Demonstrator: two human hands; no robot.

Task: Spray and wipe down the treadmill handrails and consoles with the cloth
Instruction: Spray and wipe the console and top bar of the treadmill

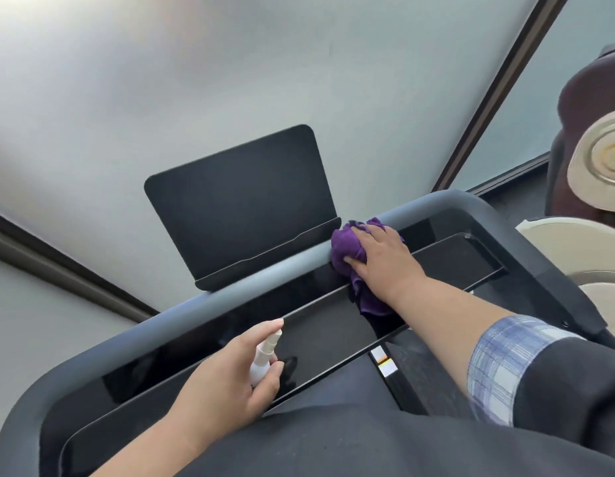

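So the right hand (380, 251) is flat on a purple cloth (351, 251), fingers (359, 232) laid out fairly straight and pressing it down rather than clenching it. The cloth sits bunched up on the grey handrail (265, 273) that runs across the front of the treadmill, just to the right of the screen's (239, 197) base, and its lower end trails down onto the glossy black console (210, 335) below the rail. The thumb pokes out on the left side, lying on the cloth.

The left hand (230, 380) is lower in the view, over the near part of the console, with its fingers wrapped around a little white spray bottle (263, 359). The index finger lies along the top of the nozzle, which points up and to the right, roughly toward the cloth. Can't tell if anything is coming out.

The screen is dark and tilted back, standing on the far side of the rail. The right arm has a plaid cuff (505, 366) showing under a dark sleeve. Off to the right edge there's some cream-coloured equipment (598, 163), partly cut off, so no idea what it is. Frosted glass panels (196, 70) fill the background.
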